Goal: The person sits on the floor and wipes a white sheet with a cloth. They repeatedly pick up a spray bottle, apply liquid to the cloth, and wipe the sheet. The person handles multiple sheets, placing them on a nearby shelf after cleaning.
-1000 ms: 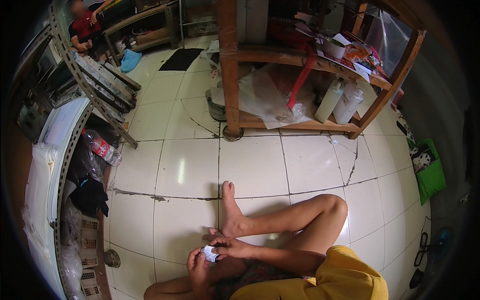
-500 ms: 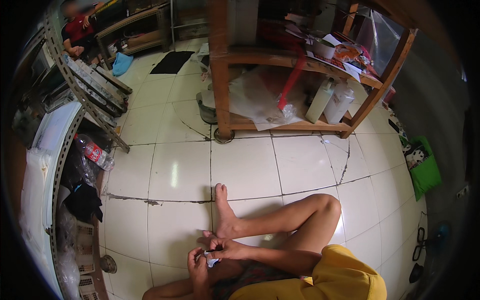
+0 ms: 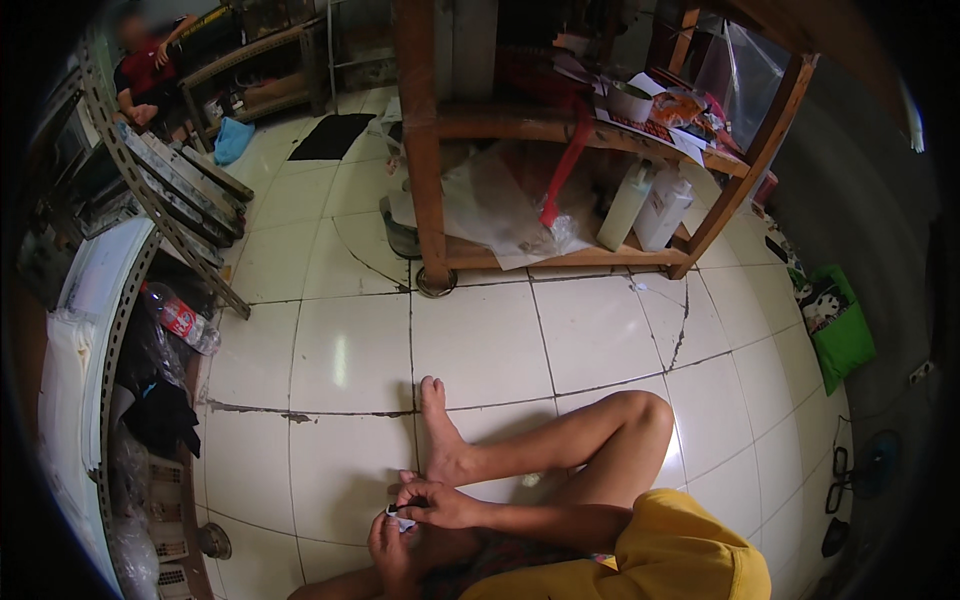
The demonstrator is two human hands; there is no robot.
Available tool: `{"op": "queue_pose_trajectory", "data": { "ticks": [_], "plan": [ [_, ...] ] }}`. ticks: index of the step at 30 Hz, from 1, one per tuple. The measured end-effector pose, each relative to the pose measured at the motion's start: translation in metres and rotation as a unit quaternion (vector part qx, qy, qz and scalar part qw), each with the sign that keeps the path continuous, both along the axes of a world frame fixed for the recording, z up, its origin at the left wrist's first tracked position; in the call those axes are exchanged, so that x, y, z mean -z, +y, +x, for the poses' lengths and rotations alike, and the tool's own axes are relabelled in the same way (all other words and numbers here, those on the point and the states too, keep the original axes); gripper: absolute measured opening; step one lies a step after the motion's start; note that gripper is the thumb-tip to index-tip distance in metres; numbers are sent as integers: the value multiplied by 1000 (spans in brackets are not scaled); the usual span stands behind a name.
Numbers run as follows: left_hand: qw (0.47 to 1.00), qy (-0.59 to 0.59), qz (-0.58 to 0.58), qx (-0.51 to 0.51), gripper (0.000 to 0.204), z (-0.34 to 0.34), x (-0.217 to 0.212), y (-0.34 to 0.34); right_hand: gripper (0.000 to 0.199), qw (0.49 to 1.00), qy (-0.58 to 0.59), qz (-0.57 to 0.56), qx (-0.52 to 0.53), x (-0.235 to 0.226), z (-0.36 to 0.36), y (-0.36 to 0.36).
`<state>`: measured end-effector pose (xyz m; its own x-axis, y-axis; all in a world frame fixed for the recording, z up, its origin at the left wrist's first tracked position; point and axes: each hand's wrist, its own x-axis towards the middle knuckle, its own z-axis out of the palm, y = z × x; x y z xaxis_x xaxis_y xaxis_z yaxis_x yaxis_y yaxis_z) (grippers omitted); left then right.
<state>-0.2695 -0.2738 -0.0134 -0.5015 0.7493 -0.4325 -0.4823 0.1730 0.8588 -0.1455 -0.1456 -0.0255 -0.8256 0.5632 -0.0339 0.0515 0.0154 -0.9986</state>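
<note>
Close together over my lap, both hands work at one small white piece, perhaps cloth or paper (image 3: 404, 523). My left hand (image 3: 388, 550) is closed on its lower side, thumb and fingers pointing up. From the right, my right hand (image 3: 440, 504) pinches at its upper edge, where a tiny dark spot shows between the fingertips. The kind of thing is too small to make out, and fingers cover most of it. My bare foot (image 3: 445, 455) rests on the tiles just beyond the hands.
A wooden rack (image 3: 560, 130) stands ahead, with plastic bottles (image 3: 665, 208) on its low shelf. Metal shelving (image 3: 165, 215) and a plastic bottle (image 3: 183, 318) are at left. A green bag (image 3: 845, 340) lies at right. Another person (image 3: 150, 75) sits far left.
My left hand has dropped slightly and its fingers have closed in. The right hand has shifted a little left. Less of the white piece shows. The whole view has shifted slightly.
</note>
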Motion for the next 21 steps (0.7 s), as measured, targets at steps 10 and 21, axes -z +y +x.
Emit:
{"op": "queue_pose_trajectory", "data": {
  "ticks": [10,21],
  "plan": [
    [996,-26,-40,70,29,-4,-15,-5,54,998,-23,58,-1,-13,4,-9],
    [998,-49,23,-16,25,-2,7,-6,54,995,-47,87,-22,-24,8,-3]
  ]
}}
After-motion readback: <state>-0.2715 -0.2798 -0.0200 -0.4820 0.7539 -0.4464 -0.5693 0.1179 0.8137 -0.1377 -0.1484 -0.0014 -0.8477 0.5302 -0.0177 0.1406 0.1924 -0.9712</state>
